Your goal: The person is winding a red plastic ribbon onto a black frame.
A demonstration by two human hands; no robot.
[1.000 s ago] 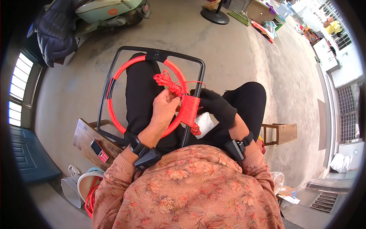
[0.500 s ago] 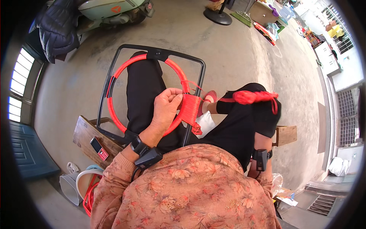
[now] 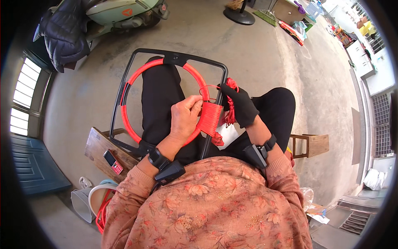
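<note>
A black rectangular frame (image 3: 125,85) with a ring (image 3: 132,132) fixed inside it leans over my lap. Red cord is wound round most of the ring, and a broad band of tight red windings (image 3: 212,118) joins the ring to the frame's right bar. My bare left hand (image 3: 185,116) is closed in a pinch on the red cord at the ring, just left of that band. My right hand (image 3: 240,103), in a black glove, is closed on a hank of red cord (image 3: 231,108) beside the right bar. A thin strand loops between the two hands.
A wooden stool (image 3: 101,151) at my left bears a red phone (image 3: 112,162). Buckets (image 3: 81,203) stand below it, with red cord over one rim. Another wooden stool (image 3: 317,145) is at the right. A scooter (image 3: 120,12) and a broom (image 3: 265,17) stand farther off.
My right hand has come leftward from over my right knee to the frame's right bar, bringing the hank of red cord. My left hand keeps its pinch at the ring.
</note>
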